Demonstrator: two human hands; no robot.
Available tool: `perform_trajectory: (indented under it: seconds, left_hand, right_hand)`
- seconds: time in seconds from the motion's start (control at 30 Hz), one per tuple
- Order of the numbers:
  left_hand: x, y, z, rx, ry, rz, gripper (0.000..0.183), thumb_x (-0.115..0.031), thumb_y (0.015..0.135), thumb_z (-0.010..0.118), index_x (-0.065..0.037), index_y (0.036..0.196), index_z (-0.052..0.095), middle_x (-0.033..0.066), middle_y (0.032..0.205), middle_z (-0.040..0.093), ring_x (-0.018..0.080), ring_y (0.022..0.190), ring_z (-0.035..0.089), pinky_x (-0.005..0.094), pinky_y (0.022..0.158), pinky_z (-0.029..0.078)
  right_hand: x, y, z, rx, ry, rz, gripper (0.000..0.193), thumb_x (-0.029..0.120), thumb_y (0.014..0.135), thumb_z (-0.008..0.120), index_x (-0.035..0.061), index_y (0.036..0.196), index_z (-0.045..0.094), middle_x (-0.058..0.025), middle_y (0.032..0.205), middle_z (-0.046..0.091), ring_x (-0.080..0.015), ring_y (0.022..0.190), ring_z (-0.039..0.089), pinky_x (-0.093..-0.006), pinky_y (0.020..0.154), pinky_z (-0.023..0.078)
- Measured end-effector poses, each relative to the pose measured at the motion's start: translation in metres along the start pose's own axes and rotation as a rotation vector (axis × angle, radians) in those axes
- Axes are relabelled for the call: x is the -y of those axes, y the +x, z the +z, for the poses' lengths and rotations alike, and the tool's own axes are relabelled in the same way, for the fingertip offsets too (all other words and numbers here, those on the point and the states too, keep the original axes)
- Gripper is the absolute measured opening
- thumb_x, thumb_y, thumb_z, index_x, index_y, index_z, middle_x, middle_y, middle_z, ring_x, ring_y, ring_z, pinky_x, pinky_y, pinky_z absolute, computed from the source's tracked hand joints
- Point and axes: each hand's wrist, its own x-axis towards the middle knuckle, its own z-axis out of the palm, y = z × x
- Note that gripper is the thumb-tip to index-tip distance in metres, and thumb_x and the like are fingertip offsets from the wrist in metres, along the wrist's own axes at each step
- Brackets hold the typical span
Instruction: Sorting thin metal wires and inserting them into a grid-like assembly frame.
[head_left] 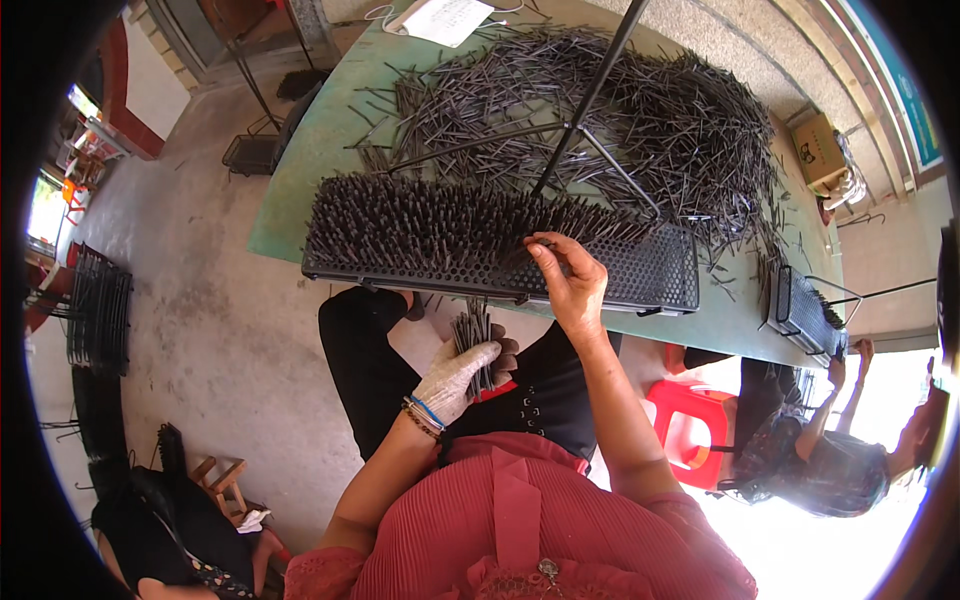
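Note:
My left hand (462,372), in a pale knitted glove, is closed round a bundle of thin dark rods (471,335) just below the table edge. In front of me lies a long black perforated rack (650,268), with rods standing upright in its holes over the left part and along the back. Bare holes show toward its right front. My bare right hand (570,280) reaches over the front of the rack. Its thumb and forefinger pinch a small dark rod at the edge of the standing rods; most of that rod is hidden.
Loose rods (690,130) lie heaped on the green table (285,215) behind the rack. A black metal handle (600,85) rises from the rack. At right, another person (830,450) works at a second rack (795,310), near a red stool (690,430). Someone else sits at lower left.

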Motion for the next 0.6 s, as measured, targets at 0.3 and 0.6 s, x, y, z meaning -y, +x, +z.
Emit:
perform_trajectory:
  seconds: [0.3, 0.6]
  left_hand:
    - [0.0006, 0.0002, -0.0004, 0.017, 0.01, -0.021, 0.03, -0.01, 0.092, 0.063, -0.003, 0.119, 0.054, 0.012, 0.105, 0.067, 0.0182, 0.085, 0.067, 0.0289, 0.071, 0.057]
    - [0.0027, 0.001, -0.0024, 0.03, 0.014, -0.023, 0.029, -0.009, 0.092, 0.062, -0.002, 0.119, 0.053, 0.0121, 0.104, 0.067, 0.0172, 0.084, 0.068, 0.0265, 0.068, 0.057]
  right_hand:
    - [0.0025, -0.0014, 0.0056, 0.052, -0.127, -0.125, 0.021, 0.001, 0.085, 0.071, -0.0006, 0.105, 0.069, -0.0097, 0.099, 0.072, -0.0149, 0.087, 0.068, -0.0261, 0.078, 0.054]
    - [-0.0013, -0.0069, 0.0089, 0.078, -0.284, -0.321, 0.024, 0.0, 0.082, 0.072, 0.0014, 0.106, 0.07, -0.0132, 0.103, 0.07, -0.0276, 0.09, 0.069, -0.0329, 0.078, 0.056]
